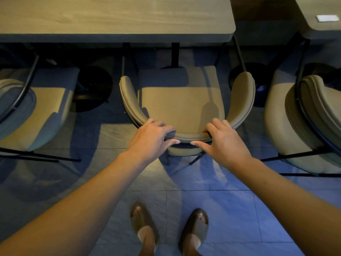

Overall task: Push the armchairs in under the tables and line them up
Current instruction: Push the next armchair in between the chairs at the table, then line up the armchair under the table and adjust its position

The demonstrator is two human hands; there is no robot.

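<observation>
The middle armchair point(181, 102) stood before the tabletop point(114, 17), only its seat front near the edge. Both hands, left hand point(154, 134) and right hand point(224, 139), gripped the backrest, fingers point(166, 127) curled over, thumbs behind. An even, straight push would probably keep it square with the neighbouring chairs point(36, 108).

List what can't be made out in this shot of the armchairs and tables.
- Middle armchair: front legs hidden under its seat, head view.
- Left hand and right hand: fingertips hidden behind the backrest they grip.
- Left armchair and right armchair: cut off by frame edges.
- White item on the right table: too small to identify.
</observation>
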